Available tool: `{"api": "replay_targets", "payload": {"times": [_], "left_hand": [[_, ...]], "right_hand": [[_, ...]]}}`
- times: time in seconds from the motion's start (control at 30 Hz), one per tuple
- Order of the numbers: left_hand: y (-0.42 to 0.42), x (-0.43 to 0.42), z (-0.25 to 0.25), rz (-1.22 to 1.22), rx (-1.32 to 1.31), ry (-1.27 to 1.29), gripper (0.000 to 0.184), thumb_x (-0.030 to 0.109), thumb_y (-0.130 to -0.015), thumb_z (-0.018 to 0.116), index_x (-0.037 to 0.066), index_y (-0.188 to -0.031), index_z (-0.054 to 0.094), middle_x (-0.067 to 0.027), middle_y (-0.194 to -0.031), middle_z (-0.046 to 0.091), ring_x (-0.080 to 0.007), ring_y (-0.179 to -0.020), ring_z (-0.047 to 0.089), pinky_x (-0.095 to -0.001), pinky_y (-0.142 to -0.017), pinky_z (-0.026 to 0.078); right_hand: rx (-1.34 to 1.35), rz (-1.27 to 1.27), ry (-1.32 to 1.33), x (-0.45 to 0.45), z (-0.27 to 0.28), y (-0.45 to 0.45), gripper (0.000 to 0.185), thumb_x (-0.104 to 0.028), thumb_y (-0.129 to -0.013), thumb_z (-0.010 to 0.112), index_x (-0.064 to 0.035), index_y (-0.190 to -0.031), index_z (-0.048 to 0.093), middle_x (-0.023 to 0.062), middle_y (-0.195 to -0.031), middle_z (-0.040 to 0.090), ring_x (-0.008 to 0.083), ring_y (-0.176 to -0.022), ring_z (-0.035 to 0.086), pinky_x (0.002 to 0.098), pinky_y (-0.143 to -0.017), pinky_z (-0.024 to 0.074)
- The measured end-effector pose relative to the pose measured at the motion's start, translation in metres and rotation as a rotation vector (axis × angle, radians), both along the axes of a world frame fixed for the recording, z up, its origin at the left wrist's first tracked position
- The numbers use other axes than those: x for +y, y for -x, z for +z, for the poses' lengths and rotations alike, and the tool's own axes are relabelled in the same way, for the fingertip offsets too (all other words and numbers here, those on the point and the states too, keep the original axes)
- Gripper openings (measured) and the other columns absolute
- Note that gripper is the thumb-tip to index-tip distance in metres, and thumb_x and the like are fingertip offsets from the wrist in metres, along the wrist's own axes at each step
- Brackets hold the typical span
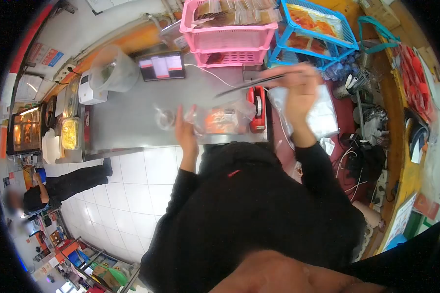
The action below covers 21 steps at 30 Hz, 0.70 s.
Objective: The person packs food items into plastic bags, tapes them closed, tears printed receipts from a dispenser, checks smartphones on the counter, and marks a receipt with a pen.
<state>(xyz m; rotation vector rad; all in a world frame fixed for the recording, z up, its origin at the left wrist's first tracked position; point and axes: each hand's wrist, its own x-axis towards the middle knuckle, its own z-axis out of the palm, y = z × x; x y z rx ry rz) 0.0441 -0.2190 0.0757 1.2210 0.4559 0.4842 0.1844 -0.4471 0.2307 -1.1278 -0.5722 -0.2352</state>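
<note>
My right hand (pixel 302 88) is raised above the right end of the metal counter. It is closed around a long, thin, dark stick-like item (pixel 247 85) pointing left; motion blur hides its exact kind. My left hand (pixel 185 131) is low over the counter's front edge, fingers stretched upward and apart. A clear plastic bag (pixel 225 119) with orange and white printing lies right beside it, its left edge against or very near my fingers. Just left of that hand is a small clear round container (pixel 165 118). A red tape dispenser (pixel 256 110) stands right of the bag.
On the metal counter (pixel 117 127) are a tablet (pixel 162 66), a translucent bucket (pixel 113 69) and a white box (pixel 91 89). Pink baskets (pixel 230 39) and blue baskets (pixel 310 49) stand behind. Another person (pixel 58 190) is at the far left.
</note>
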Motion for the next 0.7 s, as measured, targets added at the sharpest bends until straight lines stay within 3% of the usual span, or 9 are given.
{"api": "replay_targets", "payload": {"times": [0.07,0.13,0.23,0.37,0.43,0.47,0.57,0.63,0.7], "left_hand": [[0.0,0.004,0.008,0.01,-0.022,-0.035,0.06,0.006,-0.092,0.045,0.01,-0.149,0.026,-0.0172,-0.131,0.057,-0.0003,-0.051,0.039,-0.0164,-0.046,0.036],[0.002,0.008,0.021,0.029,-0.037,-0.04,0.06,0.006,-0.092,0.046,0.009,-0.149,0.026,-0.0177,-0.129,0.058,0.0,-0.05,0.037,-0.0165,-0.045,0.034],[0.007,0.026,0.012,0.021,-0.046,-0.06,0.061,0.007,-0.093,0.046,0.009,-0.149,0.025,-0.0189,-0.128,0.058,0.0007,-0.05,0.035,-0.0159,-0.045,0.032],[0.008,0.035,0.023,-0.019,-0.023,-0.103,0.062,0.007,-0.093,0.047,0.009,-0.15,0.022,-0.0208,-0.128,0.058,0.0014,-0.049,0.032,-0.0147,-0.045,0.03],[0.012,0.042,0.022,-0.111,0.012,-0.094,0.06,0.011,-0.094,0.046,0.008,-0.15,0.023,-0.0201,-0.13,0.056,-0.0005,-0.057,0.043,-0.0151,-0.054,0.036],[0.013,0.043,0.021,-0.162,0.029,-0.09,0.059,0.012,-0.094,0.045,0.008,-0.149,0.024,-0.0198,-0.131,0.056,-0.0015,-0.061,0.048,-0.0153,-0.058,0.039],[0.008,0.045,0.016,-0.144,-0.059,-0.004,0.057,0.021,-0.097,0.043,0.008,-0.149,0.025,-0.016,-0.126,0.059,-0.0134,-0.085,0.058,-0.0238,-0.079,0.043],[0.006,0.049,0.016,-0.111,-0.167,0.219,0.057,0.026,-0.098,0.041,0.009,-0.149,0.025,-0.0135,-0.121,0.061,-0.0214,-0.099,0.06,-0.0303,-0.09,0.041],[0.007,0.062,0.022,-0.163,-0.267,0.413,0.058,0.029,-0.098,0.041,0.011,-0.15,0.022,-0.0116,-0.114,0.063,-0.026,-0.103,0.06,-0.035,-0.094,0.041]], "right_hand": [[0.057,0.273,0.225,0.05,-0.028,0.02,0.011,-0.006,-0.096,0.05,-0.002,-0.106,0.047,0.0155,-0.091,0.064,0.0249,-0.089,0.068,0.0341,-0.072,0.0578],[-0.169,0.378,0.636,0.082,-0.056,0.023,0.009,-0.004,-0.094,0.051,-0.0019,-0.102,0.052,0.0138,-0.09,0.065,0.0232,-0.087,0.068,0.0348,-0.073,0.0552],[-0.214,0.469,0.94,0.112,-0.112,0.034,0.012,-0.01,-0.091,0.053,-0.0038,-0.1,0.057,0.0141,-0.092,0.066,0.0273,-0.083,0.068,0.0392,-0.072,0.053],[-0.292,0.561,1.33,0.137,-0.227,0.051,0.022,-0.018,-0.088,0.055,-0.0069,-0.106,0.059,0.0164,-0.094,0.067,0.0336,-0.08,0.066,0.0449,-0.071,0.0513],[-0.322,0.692,1.692,0.143,-0.277,0.064,0.028,-0.022,-0.086,0.057,-0.0083,-0.109,0.06,0.0161,-0.094,0.066,0.0333,-0.081,0.066,0.0465,-0.07,0.0506],[-0.238,0.623,1.651,0.144,-0.296,0.072,0.029,-0.03,-0.082,0.06,-0.0095,-0.101,0.065,0.0161,-0.091,0.067,0.0324,-0.086,0.066,0.0475,-0.069,0.0507],[-0.426,0.23,1.444,0.136,-0.274,0.084,0.038,-0.041,-0.077,0.063,-0.0085,-0.096,0.067,0.0174,-0.084,0.066,0.0318,-0.089,0.064,0.0473,-0.068,0.0504],[-0.665,0.292,1.272,0.107,-0.254,0.06,0.042,-0.043,-0.078,0.063,-0.0064,-0.099,0.066,0.0192,-0.085,0.065,0.0324,-0.09,0.063,0.0471,-0.071,0.0488],[-0.432,0.562,2.044,0.085,-0.09,0.037,0.047,-0.044,-0.08,0.06,-0.0051,-0.108,0.06,0.0178,-0.093,0.065,0.0306,-0.093,0.062,0.0442,-0.077,0.0463]]}}
